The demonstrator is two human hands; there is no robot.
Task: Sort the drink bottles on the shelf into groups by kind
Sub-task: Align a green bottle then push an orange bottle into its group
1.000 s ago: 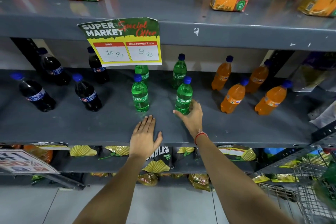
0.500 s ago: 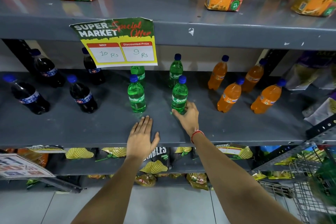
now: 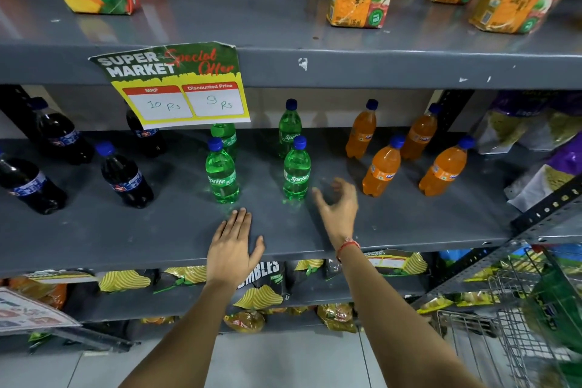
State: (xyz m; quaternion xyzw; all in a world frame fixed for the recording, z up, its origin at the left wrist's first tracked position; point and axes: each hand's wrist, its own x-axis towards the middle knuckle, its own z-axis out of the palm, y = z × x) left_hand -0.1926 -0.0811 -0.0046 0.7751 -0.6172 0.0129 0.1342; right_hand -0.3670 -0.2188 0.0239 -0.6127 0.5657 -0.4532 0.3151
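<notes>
Nearest us, our left hand lies flat and open on the front edge of the grey shelf, holding nothing. Just beyond it and to the right, our right hand has let go of the front right Sprite bottle, which it was touching half a second ago; the hand is now open, fingers loosely curled, empty, just right of that bottle and apart from it. That bottle stands upright. Around it, the other green bottles make one cluster, the dark cola bottles stand well to its left, and the orange bottles to its right. Behind and above it hangs a price sign. With each kind together, we judge the sorting done or nearly so.
</notes>
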